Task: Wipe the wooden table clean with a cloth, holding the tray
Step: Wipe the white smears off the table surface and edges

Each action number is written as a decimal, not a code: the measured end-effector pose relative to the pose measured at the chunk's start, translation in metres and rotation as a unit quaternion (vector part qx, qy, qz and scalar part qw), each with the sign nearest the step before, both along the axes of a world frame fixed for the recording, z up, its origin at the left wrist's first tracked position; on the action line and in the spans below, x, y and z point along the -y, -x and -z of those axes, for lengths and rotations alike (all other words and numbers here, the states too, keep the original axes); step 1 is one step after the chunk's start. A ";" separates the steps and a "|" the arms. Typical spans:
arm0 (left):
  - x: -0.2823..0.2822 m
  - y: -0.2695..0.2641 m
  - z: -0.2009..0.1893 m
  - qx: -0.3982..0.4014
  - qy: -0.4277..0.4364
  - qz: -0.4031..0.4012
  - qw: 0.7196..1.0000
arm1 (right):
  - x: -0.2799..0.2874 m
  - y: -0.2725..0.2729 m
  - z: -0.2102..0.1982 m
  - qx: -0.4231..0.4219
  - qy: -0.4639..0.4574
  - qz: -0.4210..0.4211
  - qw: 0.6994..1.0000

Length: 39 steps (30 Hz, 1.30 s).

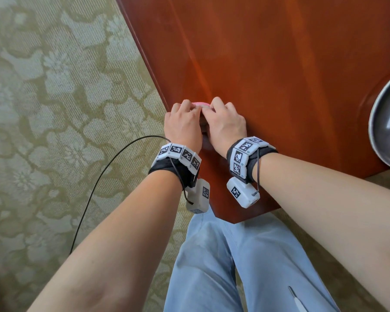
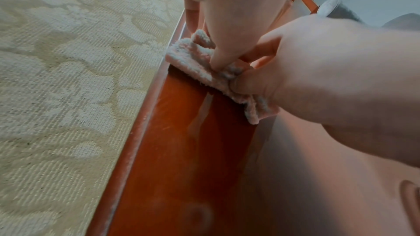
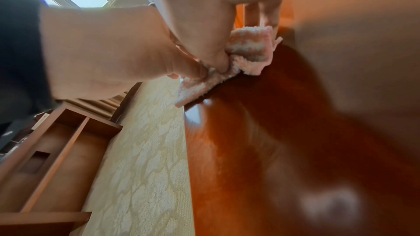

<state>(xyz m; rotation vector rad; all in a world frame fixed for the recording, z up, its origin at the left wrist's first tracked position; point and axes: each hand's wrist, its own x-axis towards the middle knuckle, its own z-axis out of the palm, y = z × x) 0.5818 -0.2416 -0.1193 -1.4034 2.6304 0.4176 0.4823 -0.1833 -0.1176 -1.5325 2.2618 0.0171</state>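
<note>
Glossy wooden table (image 1: 279,64), tray (image 1: 385,122) at its right edge; left hand (image 1: 182,127) and right hand (image 1: 227,124) pinch pink cloth (image 2: 195,60), seemingly folded; no legible writing.

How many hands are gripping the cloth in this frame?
2. The left hand pinches the pink cloth at the wooden table edge, and the right hand pinches it just beside. Neither hand holds the tray at far right.

One cloth (image 2: 200,64), one table (image 1: 279,64), one tray (image 1: 383,122) (partly cropped), two hands.
</note>
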 end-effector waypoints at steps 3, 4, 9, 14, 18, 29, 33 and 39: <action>-0.006 -0.010 0.000 0.010 -0.015 0.003 1.000 | -0.005 -0.009 -0.001 0.009 -0.012 -0.001 1.000; -0.007 -0.013 -0.001 0.012 -0.019 0.003 1.000 | -0.006 -0.011 -0.002 0.012 -0.015 -0.001 1.000; -0.013 -0.025 -0.002 0.006 -0.052 -0.008 0.999 | -0.013 -0.021 -0.005 0.026 -0.019 -0.006 0.999; -0.020 -0.038 -0.006 -0.011 -0.085 -0.037 0.996 | -0.016 -0.030 -0.009 0.074 -0.031 -0.015 0.997; -0.021 -0.044 -0.012 -0.003 -0.135 -0.061 0.989 | -0.014 -0.035 -0.013 0.113 -0.058 -0.010 0.992; 0.034 -0.035 -0.105 -0.076 -0.414 -0.341 0.841 | 0.032 -0.003 -0.094 0.308 -0.133 0.102 0.936; 0.063 -0.031 -0.169 -0.110 -0.424 -0.345 0.830 | 0.060 0.013 -0.157 0.368 -0.122 0.115 0.915; 0.106 -0.038 -0.263 -0.166 -0.405 -0.339 0.833 | 0.098 0.011 -0.249 0.418 -0.079 0.129 0.896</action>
